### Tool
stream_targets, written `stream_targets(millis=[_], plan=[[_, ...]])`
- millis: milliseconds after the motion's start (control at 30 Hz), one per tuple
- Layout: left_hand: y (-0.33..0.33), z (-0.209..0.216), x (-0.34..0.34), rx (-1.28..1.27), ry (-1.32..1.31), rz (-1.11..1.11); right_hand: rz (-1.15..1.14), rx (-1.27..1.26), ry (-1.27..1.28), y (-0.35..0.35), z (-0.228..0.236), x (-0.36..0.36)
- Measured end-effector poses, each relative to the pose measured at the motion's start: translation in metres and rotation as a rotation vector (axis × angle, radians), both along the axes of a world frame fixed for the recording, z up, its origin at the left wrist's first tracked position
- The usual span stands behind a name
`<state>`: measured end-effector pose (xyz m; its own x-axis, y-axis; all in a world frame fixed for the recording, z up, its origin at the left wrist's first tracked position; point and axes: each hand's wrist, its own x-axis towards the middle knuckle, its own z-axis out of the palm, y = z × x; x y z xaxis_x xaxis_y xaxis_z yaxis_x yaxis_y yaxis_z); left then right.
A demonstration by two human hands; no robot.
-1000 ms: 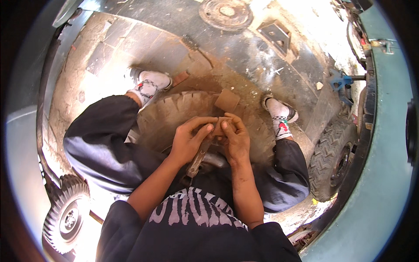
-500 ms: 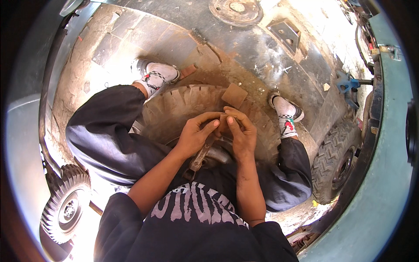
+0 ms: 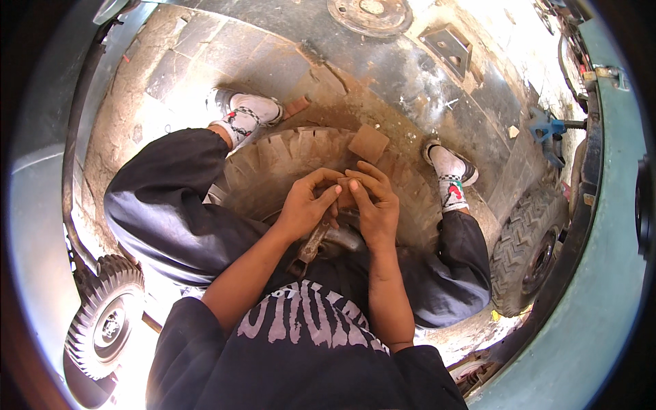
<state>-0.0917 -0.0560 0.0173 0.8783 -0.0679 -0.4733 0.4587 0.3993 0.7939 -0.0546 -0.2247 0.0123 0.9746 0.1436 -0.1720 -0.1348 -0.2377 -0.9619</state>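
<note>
Above a big tyre (image 3: 287,154) lying between my legs, both hands meet at a small brown flat piece, perhaps sandpaper (image 3: 347,196). My left hand (image 3: 307,205) pinches its left edge between thumb and fingers. On the right edge, the thumb and fingers of my right hand (image 3: 374,205) are closed too. Fingers hide much of the piece. Just below the hands a worn metal bar-like part (image 3: 311,247) slants toward my lap, beside a rounded metal part (image 3: 344,239). A separate brown square piece (image 3: 369,143) rests on the tyre's far side.
A round metal disc (image 3: 369,17) and an angled metal plate (image 3: 447,51) lie on the floor ahead. At right are a mounted wheel (image 3: 529,253) and a blue metal stand (image 3: 550,133); another wheel (image 3: 106,328) stands at left. Pale green vehicle panels (image 3: 608,225) flank me.
My right fingers have lifted and spread a little from the small brown piece, so more of it shows. Both hands stay at nearly the same place.
</note>
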Motion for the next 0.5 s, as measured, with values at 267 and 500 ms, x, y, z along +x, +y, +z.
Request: stream_targets(millis=[267, 500], plan=[[0.0, 0.004, 0.0, -0.111, 0.022, 0.029, -0.034, -0.009, -0.03, 0.0, 0.002, -0.004], [0.0, 0.003, 0.0, -0.099, -0.006, -0.048, -0.108, 0.055, 0.119, 0.0, 0.003, -0.004]])
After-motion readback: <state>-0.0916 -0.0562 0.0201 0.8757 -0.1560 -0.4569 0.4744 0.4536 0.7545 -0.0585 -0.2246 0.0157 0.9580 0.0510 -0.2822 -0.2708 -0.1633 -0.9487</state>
